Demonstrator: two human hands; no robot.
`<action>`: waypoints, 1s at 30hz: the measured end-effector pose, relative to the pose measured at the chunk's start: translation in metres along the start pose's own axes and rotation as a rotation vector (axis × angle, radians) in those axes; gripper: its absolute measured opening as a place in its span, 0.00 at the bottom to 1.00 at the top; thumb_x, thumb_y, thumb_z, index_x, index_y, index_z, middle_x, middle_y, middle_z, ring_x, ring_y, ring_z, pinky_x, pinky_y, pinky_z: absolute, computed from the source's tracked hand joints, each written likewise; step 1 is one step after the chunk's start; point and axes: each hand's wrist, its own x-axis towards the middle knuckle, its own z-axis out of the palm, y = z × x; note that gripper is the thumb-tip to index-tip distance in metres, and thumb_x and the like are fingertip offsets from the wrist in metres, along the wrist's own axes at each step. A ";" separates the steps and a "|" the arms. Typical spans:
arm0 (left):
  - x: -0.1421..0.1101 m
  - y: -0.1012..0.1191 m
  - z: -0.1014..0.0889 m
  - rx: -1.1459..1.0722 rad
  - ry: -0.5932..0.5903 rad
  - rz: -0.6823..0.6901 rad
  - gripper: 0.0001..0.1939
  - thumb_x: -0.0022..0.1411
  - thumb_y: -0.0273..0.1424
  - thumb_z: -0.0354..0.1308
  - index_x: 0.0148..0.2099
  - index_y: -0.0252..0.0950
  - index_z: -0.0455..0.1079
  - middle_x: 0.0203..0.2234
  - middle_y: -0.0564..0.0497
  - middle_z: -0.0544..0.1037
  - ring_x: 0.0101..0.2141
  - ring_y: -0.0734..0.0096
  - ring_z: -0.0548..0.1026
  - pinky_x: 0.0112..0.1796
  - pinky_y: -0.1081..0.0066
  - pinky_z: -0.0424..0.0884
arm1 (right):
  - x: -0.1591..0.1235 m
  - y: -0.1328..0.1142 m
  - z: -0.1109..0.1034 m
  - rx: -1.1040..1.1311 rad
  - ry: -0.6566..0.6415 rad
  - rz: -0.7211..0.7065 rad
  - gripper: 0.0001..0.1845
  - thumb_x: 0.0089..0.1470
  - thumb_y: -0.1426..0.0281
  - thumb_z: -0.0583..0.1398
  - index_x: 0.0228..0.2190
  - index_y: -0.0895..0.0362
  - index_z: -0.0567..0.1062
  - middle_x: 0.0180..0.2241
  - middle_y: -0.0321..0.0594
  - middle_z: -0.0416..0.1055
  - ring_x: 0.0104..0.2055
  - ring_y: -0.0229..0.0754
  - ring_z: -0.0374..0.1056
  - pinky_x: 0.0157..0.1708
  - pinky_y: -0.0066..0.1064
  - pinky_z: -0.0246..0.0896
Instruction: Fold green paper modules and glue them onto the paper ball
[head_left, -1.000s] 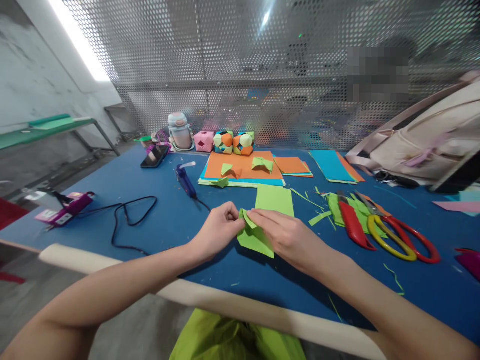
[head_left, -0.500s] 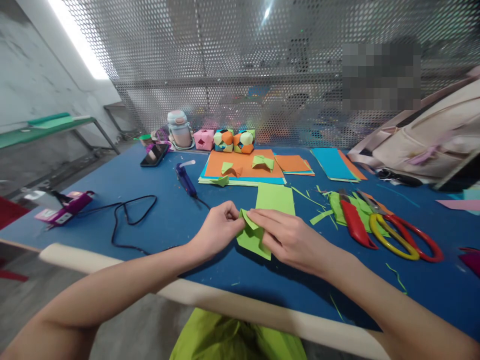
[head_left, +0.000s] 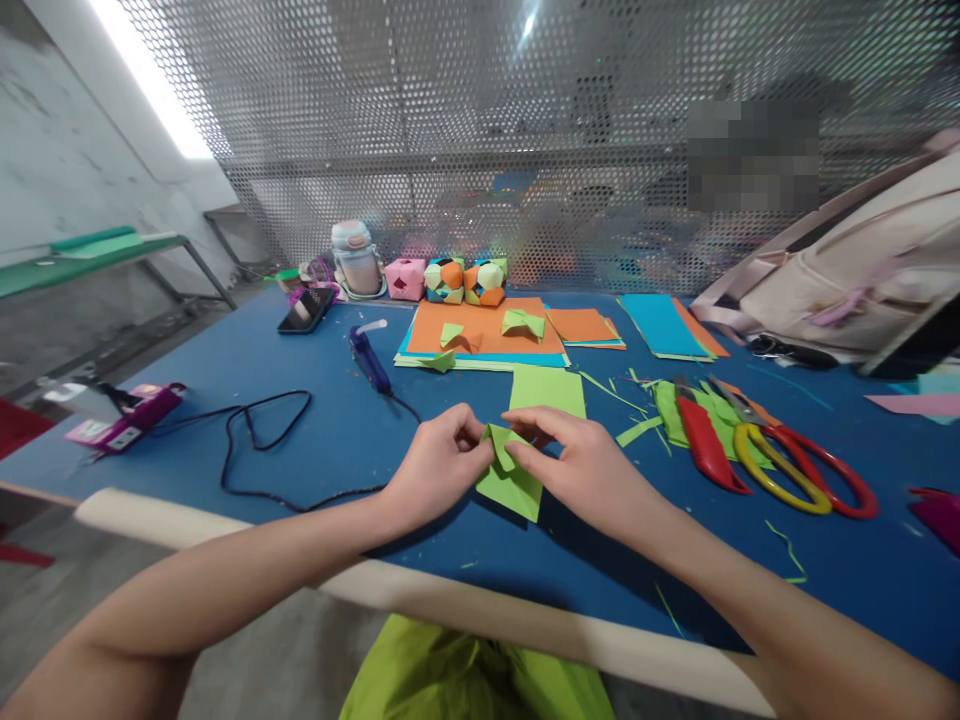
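Fingers (head_left: 551,421) of both hands (head_left: 435,468) pinch green paper (head_left: 514,490) — blue tabletop (head_left: 442,545) between it and edge (head_left: 450,592)

Left hand (head_left: 436,462) partly hides folded green paper (head_left: 511,490) — right edge crops the backpack (head_left: 847,255).

"What's on your blue surface (head_left: 247,355)?"
"I've a glue gun (head_left: 369,360) left, phone (head_left: 306,310) and bottle (head_left: 356,260) far left, stacked coloured paper (head_left: 493,345) far middle, bag (head_left: 832,250) far right."
"Nearer, right?"
"My scissors (head_left: 766,430) and a red-handled tool (head_left: 705,440)."
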 end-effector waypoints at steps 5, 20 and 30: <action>-0.001 0.000 -0.001 -0.006 -0.014 0.011 0.06 0.50 0.26 0.52 0.24 0.36 0.57 0.18 0.59 0.63 0.21 0.79 0.60 0.23 0.76 0.55 | 0.001 0.002 0.002 -0.043 -0.018 -0.050 0.09 0.54 0.74 0.55 0.35 0.56 0.75 0.34 0.41 0.75 0.36 0.42 0.71 0.36 0.33 0.65; 0.000 0.004 -0.001 -0.065 0.002 -0.041 0.07 0.49 0.26 0.52 0.24 0.37 0.56 0.18 0.59 0.62 0.21 0.79 0.59 0.23 0.76 0.55 | 0.000 -0.001 -0.002 0.049 -0.044 0.077 0.06 0.52 0.70 0.58 0.33 0.58 0.75 0.31 0.39 0.75 0.32 0.40 0.69 0.32 0.30 0.62; -0.002 0.008 -0.002 -0.117 0.007 -0.055 0.08 0.48 0.26 0.53 0.23 0.36 0.56 0.18 0.59 0.62 0.20 0.80 0.59 0.22 0.77 0.55 | 0.002 -0.005 -0.003 0.207 -0.022 0.153 0.09 0.52 0.66 0.56 0.25 0.58 0.73 0.25 0.36 0.72 0.27 0.37 0.65 0.27 0.27 0.59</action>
